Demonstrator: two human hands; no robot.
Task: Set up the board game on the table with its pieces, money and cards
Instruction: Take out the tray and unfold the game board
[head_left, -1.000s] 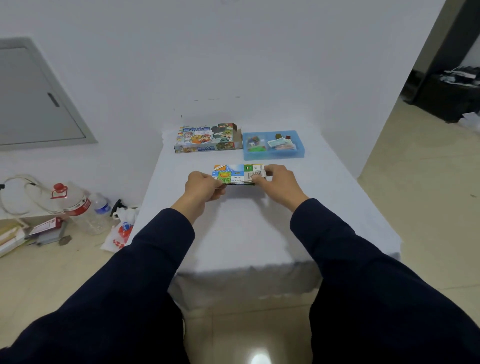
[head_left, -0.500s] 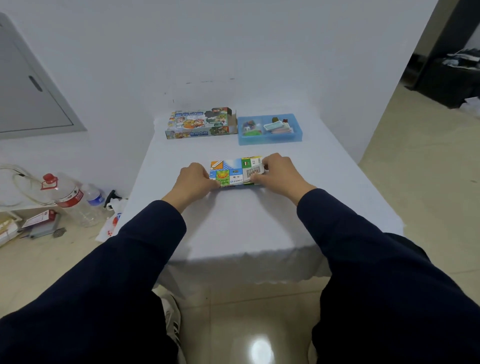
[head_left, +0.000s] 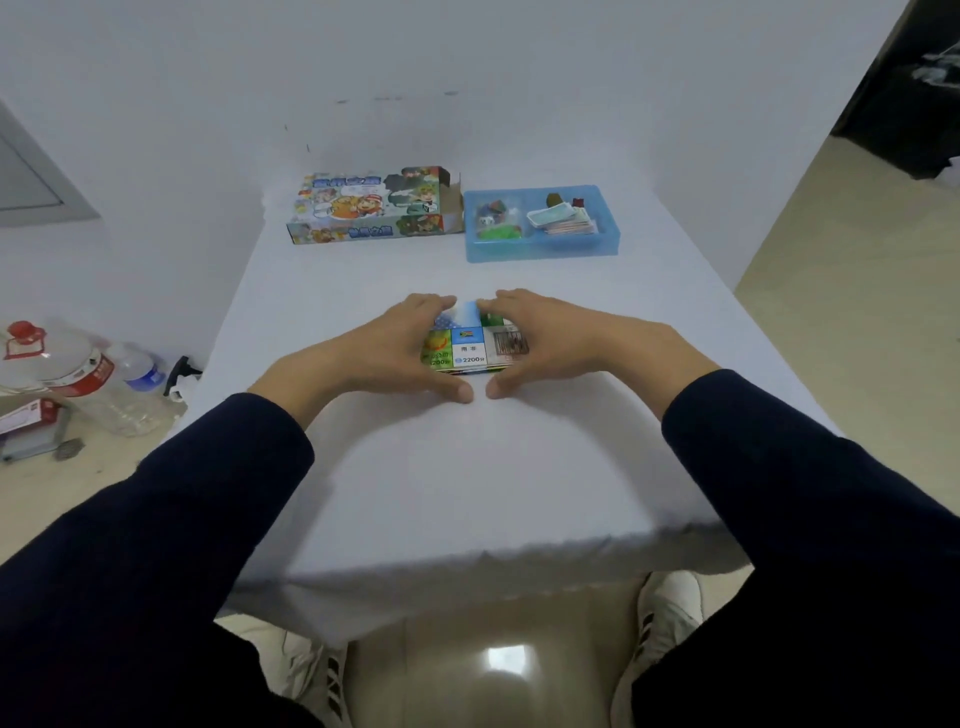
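One folded board (head_left: 470, 345), one game box (head_left: 371, 205), one blue tray (head_left: 543, 249), two hands, two shoes.

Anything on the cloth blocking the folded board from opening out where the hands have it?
Nothing visible. Both hands, left and right, grip the folded board; the cloth around it is bare. Game box and blue tray sit apart at the far edge.
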